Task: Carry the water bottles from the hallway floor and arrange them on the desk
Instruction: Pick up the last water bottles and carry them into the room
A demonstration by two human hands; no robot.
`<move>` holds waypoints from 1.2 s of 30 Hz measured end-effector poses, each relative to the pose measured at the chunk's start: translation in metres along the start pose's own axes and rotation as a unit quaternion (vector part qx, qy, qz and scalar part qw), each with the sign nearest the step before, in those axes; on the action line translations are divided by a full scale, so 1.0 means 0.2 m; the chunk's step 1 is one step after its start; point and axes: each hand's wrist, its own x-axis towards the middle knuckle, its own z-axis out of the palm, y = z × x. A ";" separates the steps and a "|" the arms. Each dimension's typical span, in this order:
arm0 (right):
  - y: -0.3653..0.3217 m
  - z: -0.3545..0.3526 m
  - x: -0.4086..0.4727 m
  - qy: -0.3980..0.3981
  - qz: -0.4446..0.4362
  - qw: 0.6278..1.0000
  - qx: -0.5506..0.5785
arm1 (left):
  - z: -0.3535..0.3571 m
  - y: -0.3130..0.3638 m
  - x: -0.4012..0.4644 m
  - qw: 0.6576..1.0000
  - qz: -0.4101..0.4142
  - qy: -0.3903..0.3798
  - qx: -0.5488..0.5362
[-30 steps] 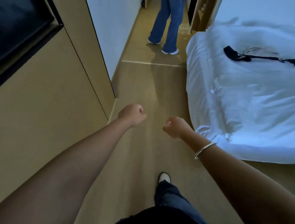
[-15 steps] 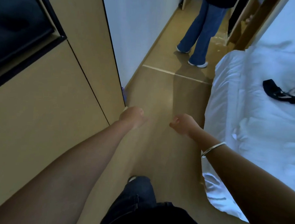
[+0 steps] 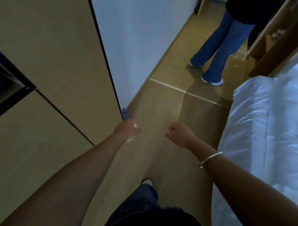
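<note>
A water bottle (image 3: 125,114) with a blue cap and blue label peeks out on the hallway floor, at the corner where the tan cabinet meets the white wall; most of it is hidden behind that corner. My left hand (image 3: 128,130) is stretched out just below the bottle, apart from it, fingers curled and holding nothing. My right hand (image 3: 178,137) hangs over the floor to the right, fingers also curled and empty, a silver bangle on its wrist. The desk is not in view.
A tall tan cabinet (image 3: 49,60) lines the left side. A bed with white bedding (image 3: 263,128) fills the right. Between them runs a narrow strip of wood floor (image 3: 164,103). Another person in blue jeans (image 3: 221,47) stands further down the hallway.
I have walked forward along the passage and the view has swung left. The bottle by the cabinet corner has come closer. Both hands stay curled and empty.
</note>
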 end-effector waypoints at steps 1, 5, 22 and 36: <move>-0.01 -0.03 0.08 0.000 -0.004 1.000 0.003 | -0.04 0.02 0.08 1.000 -0.002 0.002 -0.005; -0.03 -0.14 0.37 -0.013 -0.016 1.000 -0.005 | -0.11 0.09 0.32 1.000 -0.018 -0.005 -0.011; 0.05 -0.72 1.81 -0.158 -0.148 0.973 -0.075 | -0.22 0.46 1.34 0.978 -0.191 0.065 -0.059; -0.36 -0.75 2.51 -0.304 -0.260 0.895 -0.199 | -0.25 0.39 1.62 0.892 -0.358 0.183 -0.205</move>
